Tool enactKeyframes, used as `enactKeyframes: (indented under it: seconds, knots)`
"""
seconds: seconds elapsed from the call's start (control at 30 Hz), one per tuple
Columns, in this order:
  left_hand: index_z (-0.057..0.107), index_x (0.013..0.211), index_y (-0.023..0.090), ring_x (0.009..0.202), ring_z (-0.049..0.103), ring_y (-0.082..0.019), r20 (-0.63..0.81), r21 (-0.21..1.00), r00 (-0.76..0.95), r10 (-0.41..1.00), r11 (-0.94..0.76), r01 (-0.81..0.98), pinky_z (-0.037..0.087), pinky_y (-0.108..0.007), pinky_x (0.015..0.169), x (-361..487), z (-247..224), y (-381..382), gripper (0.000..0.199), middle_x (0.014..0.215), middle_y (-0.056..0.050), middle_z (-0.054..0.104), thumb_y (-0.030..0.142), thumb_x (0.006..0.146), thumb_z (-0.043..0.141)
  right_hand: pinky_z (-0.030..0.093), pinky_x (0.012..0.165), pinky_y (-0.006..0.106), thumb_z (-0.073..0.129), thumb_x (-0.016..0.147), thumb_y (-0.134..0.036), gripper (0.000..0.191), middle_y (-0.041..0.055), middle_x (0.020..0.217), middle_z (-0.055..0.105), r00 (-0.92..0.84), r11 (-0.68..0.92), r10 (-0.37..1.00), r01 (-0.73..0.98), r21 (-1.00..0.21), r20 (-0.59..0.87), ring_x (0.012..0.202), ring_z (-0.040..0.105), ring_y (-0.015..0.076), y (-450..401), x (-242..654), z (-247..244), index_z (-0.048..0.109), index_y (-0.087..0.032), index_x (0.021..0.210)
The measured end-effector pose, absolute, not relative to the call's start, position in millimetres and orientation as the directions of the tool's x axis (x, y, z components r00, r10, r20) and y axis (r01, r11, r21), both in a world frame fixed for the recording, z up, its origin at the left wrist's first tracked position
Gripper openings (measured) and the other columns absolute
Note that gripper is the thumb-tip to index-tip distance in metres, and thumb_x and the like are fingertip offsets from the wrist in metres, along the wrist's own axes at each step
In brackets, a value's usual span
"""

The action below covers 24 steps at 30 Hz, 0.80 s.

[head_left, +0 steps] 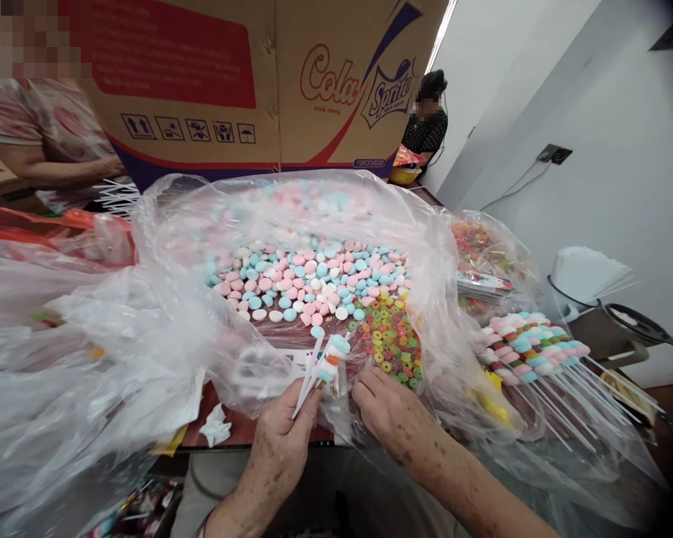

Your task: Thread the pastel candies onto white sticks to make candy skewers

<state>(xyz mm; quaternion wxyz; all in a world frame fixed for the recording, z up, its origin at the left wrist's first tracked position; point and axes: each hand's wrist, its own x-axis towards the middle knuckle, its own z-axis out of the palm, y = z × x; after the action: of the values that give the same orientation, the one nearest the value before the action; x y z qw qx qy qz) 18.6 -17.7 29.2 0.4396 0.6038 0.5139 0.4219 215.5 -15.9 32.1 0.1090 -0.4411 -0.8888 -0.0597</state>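
Note:
My left hand point(283, 430) is closed round a few white sticks point(307, 373), which point up and away from me. One stick bears a short stack of marshmallows point(333, 359) in blue, white and orange; a blue marshmallow point(317, 332) sits at the tip of another. Just to the right, my right hand point(389, 407) is low over the plastic sheet with its fingers curled together; what they hold, if anything, is hidden. Beyond it lies a heap of small ring gummies point(392, 340) in yellow, green and red. Pink, blue and white marshmallows point(308, 280) are spread farther back.
Clear plastic sheeting point(431, 299) surrounds the sweets. A tall cardboard box point(269, 90) stands behind. Finished marshmallow skewers point(532, 347) lie at right, near a dark bin-like container point(617, 332). A crumpled tissue point(215, 427) lies front left. Two other people are beyond the box.

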Motion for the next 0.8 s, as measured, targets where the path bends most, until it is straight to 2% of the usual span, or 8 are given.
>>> enactKeyframes:
  seconds: [0.07,0.2,0.33,0.4,0.5,0.6,0.67,0.8]
  knots:
    - [0.064,0.081,0.018,0.053,0.041,-0.012,0.068,0.964,0.121,0.990,-0.096,0.248,0.034,-0.021,0.052,18.3,29.4,-18.6,0.023,0.056,0.007,0.044,0.033,0.091,0.049,0.044,0.073,0.032,0.052,0.079,-0.003,0.017,0.0046,0.079,0.058,-0.532,0.562,0.795,0.827,-0.022,0.291,0.079,0.055,0.0212,-11.0,217.0,33.0,0.053,-0.019,0.079]
    - [0.062,0.073,0.018,0.053,0.043,-0.012,0.085,0.957,0.151,0.985,-0.123,0.264,0.034,-0.021,0.053,17.4,30.4,-18.7,0.026,0.056,0.007,0.045,0.032,0.091,0.049,0.041,0.062,0.028,0.049,0.077,-0.003,0.017,0.0018,0.073,0.055,-0.358,0.436,0.872,0.878,-0.198,0.333,0.067,0.053,0.0171,3.1,221.3,44.5,0.048,-0.020,0.074]
    - [0.063,0.078,0.018,0.052,0.041,-0.012,0.079,0.955,0.137,0.987,-0.114,0.274,0.034,-0.021,0.052,17.1,29.7,-16.8,0.025,0.056,0.007,0.044,0.033,0.091,0.048,0.040,0.063,0.027,0.047,0.079,-0.004,0.017,0.0012,0.073,0.056,-0.346,0.439,0.879,0.856,-0.273,0.327,0.068,0.053,0.0162,8.7,223.8,54.6,0.049,-0.020,0.076]
    - [0.060,0.072,0.018,0.053,0.041,-0.012,0.066,0.957,0.133,0.989,-0.100,0.272,0.034,-0.021,0.053,17.0,28.7,-16.3,0.028,0.056,0.007,0.044,0.034,0.092,0.048,0.040,0.065,0.026,0.048,0.081,-0.006,0.016,0.0017,0.074,0.057,-0.339,0.434,0.882,0.854,-0.288,0.327,0.071,0.054,0.0166,6.3,223.6,55.2,0.049,-0.020,0.075]
    - [0.060,0.072,0.018,0.054,0.043,-0.012,0.064,0.958,0.139,0.988,-0.099,0.268,0.035,-0.021,0.053,17.2,27.4,-16.4,0.028,0.057,0.007,0.045,0.034,0.092,0.048,0.042,0.067,0.027,0.050,0.083,-0.008,0.014,0.0022,0.075,0.058,-0.375,0.449,0.876,0.863,-0.232,0.303,0.073,0.055,0.0172,-0.3,221.2,51.4,0.050,-0.020,0.075]
    - [0.063,0.080,0.018,0.053,0.043,-0.012,0.067,0.963,0.127,0.990,-0.097,0.252,0.035,-0.021,0.052,17.7,27.5,-16.7,0.023,0.057,0.007,0.046,0.033,0.090,0.049,0.044,0.070,0.028,0.052,0.082,-0.008,0.013,0.0031,0.077,0.061,-0.436,0.481,0.856,0.868,-0.120,0.277,0.076,0.057,0.0185,-5.2,216.8,45.4,0.053,-0.020,0.076]
    - [0.063,0.078,0.018,0.053,0.042,-0.012,0.060,0.965,0.129,0.990,-0.090,0.247,0.035,-0.021,0.052,18.0,28.6,-16.7,0.024,0.057,0.007,0.046,0.034,0.090,0.050,0.045,0.071,0.030,0.053,0.081,-0.007,0.013,0.0040,0.079,0.062,-0.457,0.487,0.848,0.871,-0.055,0.269,0.078,0.058,0.0199,-7.1,214.1,42.1,0.054,-0.020,0.078]
    - [0.063,0.076,0.018,0.054,0.043,-0.013,0.065,0.963,0.143,0.988,-0.100,0.252,0.036,-0.022,0.053,18.1,30.9,-17.1,0.025,0.057,0.006,0.046,0.033,0.091,0.049,0.048,0.075,0.032,0.057,0.078,-0.008,0.013,0.0054,0.085,0.062,-0.473,0.494,0.846,0.869,-0.028,0.247,0.084,0.059,0.0223,-10.3,211.5,35.8,0.056,-0.019,0.085]
